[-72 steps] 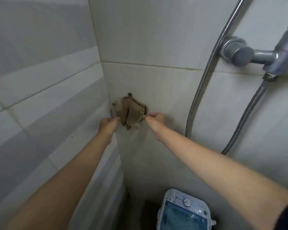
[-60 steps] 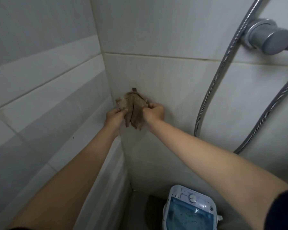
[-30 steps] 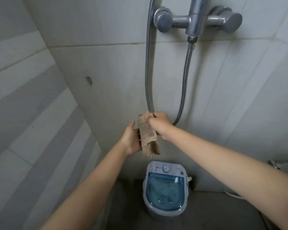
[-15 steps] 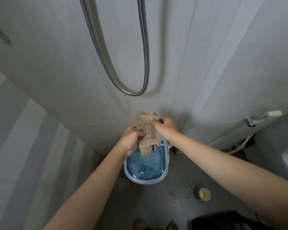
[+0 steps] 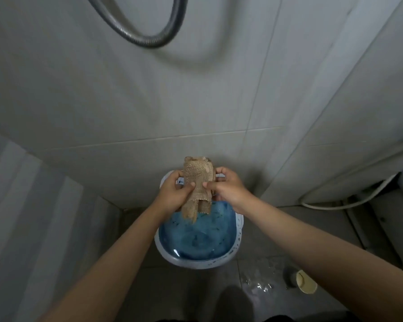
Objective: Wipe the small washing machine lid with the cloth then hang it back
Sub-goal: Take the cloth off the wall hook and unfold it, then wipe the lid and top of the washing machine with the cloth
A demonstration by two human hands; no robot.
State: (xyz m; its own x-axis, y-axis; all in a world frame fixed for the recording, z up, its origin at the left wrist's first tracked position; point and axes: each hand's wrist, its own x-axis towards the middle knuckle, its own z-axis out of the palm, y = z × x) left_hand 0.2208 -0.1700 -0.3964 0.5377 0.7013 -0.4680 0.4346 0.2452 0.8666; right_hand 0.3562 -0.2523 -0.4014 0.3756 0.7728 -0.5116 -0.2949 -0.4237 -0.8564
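A tan, coarse-woven cloth hangs bunched between both my hands, above the back of the small washing machine. My left hand pinches its left side and my right hand pinches its right side. Its lower end dangles just over the translucent blue lid, which has dark specks on it. The machine's white rim circles the lid, and its control panel at the back is mostly hidden behind my hands and the cloth.
The machine stands on a wet grey floor in a tiled corner. A metal shower hose loop hangs on the wall above. A white hose runs along the right wall's base. A small cream cup lies on the floor at right.
The cloth came off the wall hook and both hands carried it down to just above the machine's lid. My view tilted down from the wall to the floor.
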